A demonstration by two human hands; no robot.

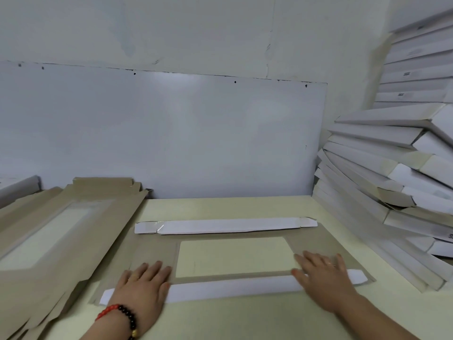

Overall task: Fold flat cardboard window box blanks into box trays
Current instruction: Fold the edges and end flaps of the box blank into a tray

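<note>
— On the left of the worktop [220, 320], what waits to be done?

— A heap of flat blanks [49, 231], brown side up with their windows showing, lies untouched. Judging by that heap, plenty of folding is left.

— And the piece being worked on?

— One window box blank [152, 251] lies flat at the middle of the worktop, just beside the heap. Its far long flap [228, 225] is already turned over, white face up. Its near long flap [232, 288] is turned over too and is being pressed down. The end flaps look unfolded, so this tray seems about half formed.

— How do the hands sit on it?

— The left hand [142, 283], with a beaded bracelet [120, 315] at its wrist, lies flat with straight fingers on the left end of the near flap, grasping nothing. The right hand [323, 278] likewise presses flat on the right end, fingers spread, reaching onto the brown border beside the window [232, 256].

— Anything finished?

— At the right, stacked folded boxes [382, 168] lean against the wall, so many are done.
</note>
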